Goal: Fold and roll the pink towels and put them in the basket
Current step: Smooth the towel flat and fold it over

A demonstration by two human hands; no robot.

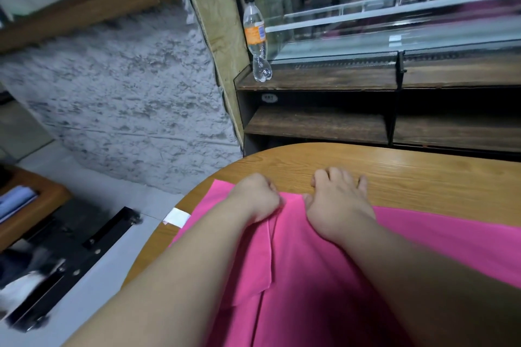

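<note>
Head view. Left of the left hand, a white tag [177, 217] juts from the side edge of the pink towel [310, 262]; no writing on it can be read. The towel is plain bright pink, smooth, and spread flat on the wooden table [394, 172], running from the hands back under both forearms. The left hand [256, 197] sits at the towel's far edge with its fingers curled tight, gripping the cloth. From this grip a folded flap runs back toward the person, and its edge shows as a straight crease between the arms. Well beyond the left hand, a clear plastic bottle [256, 36] stands upright; the text on its orange label [255, 32] is too blurred to read. The right hand [338, 200] lies just beside the left, not touching it, palm down. Its fingers are bent on bare table past the towel, and its thumb is at the cloth's edge; whether it pinches the cloth cannot be told. Beyond the right hand stands a wooden shelf unit [315, 124] beneath a glass case [394, 22].
</note>
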